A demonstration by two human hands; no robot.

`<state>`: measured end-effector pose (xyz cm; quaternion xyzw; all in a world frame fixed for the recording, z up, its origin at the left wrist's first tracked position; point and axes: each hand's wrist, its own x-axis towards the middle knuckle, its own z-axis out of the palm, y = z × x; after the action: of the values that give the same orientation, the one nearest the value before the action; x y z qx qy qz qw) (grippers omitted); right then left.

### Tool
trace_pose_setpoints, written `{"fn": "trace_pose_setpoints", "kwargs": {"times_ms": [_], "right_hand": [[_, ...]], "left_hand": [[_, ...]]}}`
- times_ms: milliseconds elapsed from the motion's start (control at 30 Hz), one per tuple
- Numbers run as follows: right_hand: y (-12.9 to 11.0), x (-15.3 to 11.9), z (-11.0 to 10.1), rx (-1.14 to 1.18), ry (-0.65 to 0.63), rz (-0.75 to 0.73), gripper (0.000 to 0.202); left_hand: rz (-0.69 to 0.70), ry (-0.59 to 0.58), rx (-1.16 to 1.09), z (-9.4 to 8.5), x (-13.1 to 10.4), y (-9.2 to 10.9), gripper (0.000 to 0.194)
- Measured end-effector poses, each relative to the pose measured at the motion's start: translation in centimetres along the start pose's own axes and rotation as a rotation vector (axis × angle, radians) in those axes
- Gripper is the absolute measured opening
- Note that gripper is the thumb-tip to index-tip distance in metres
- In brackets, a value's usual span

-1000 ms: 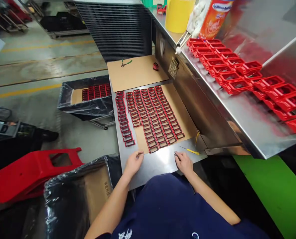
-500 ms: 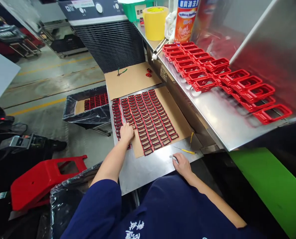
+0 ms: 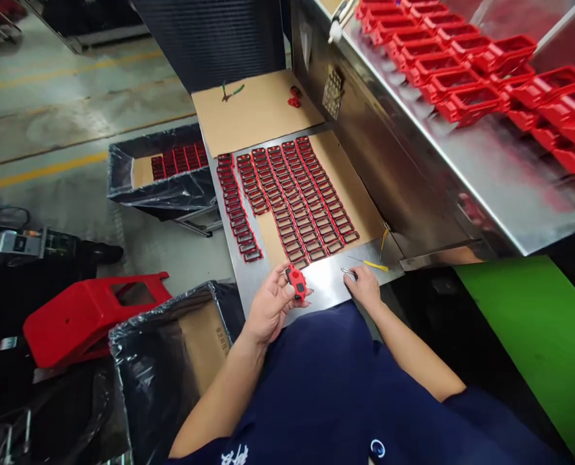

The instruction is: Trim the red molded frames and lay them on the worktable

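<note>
Bare tabletop (image 3: 323, 284) lies open along the near edge. Rows of red frames (image 3: 292, 200) cover the middle; a steel cabinet wall (image 3: 388, 174) blocks the right edge.

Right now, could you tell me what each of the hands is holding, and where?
Left hand pinches a small red-and-black plastic frame by its edges; right hand grips a thin metal tool.

A factory floor: rows of identical red plastic frames (image 3: 297, 194) cover a steel table (image 3: 316, 294) beside yellow-lined concrete floor (image 3: 50, 129).
</note>
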<state>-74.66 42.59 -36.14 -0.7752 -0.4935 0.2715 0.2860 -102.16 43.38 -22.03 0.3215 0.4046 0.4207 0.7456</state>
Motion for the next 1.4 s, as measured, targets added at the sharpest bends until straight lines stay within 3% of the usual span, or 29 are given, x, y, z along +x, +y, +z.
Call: {"fn": "trace_pose_setpoints", "kwargs": {"times_ms": [100,167,300,400,467,633,1100,1300,1400], "right_hand": [[-1.8,-0.1,-0.6,0.14,-0.044,0.092,0.03],[-3.8,-0.8,-1.4,0.28,-0.138,0.14,0.037],[-9.1,-4.3,-4.3,0.576,-0.439,0.189,0.044],[-13.2,-7.0,-6.2,0.95,-0.783,0.26,0.034],[-15.3,-8.0,-6.7,1.066,-0.901,0.288,0.03],[-17.6,-8.6,-6.4,0.931,-0.867,0.262,0.043],[-17.6,-8.5,-6.4,0.866,-0.792,0.179,0.046],[-17.1,-8.8,-7.1,0.626,-0.689,-0.036,0.033],[-16.8,-9.0,-7.3,0.517,-0.635,-0.112,0.028]], "left_hand": [[-0.046,0.003,-0.168,0.4,-2.2,0.4,0.075],[-0.044,0.019,-0.19,0.3,-3.0,0.9,0.066],[-0.068,0.018,-0.171,0.2,-3.8,1.2,0.059],[-0.132,-0.016,-0.154,0.4,-3.9,1.0,0.062],[-0.166,-0.053,-0.141,0.6,-3.7,0.8,0.062],[-0.187,-0.136,-0.114,0.7,-3.3,0.5,0.062],[-0.128,-0.211,-0.086,0.5,-3.0,-0.7,0.051],[-0.148,-0.148,0.015,-0.1,-3.2,-0.6,0.051],[-0.186,-0.185,0.031,-0.3,-3.3,-0.5,0.055]]}}
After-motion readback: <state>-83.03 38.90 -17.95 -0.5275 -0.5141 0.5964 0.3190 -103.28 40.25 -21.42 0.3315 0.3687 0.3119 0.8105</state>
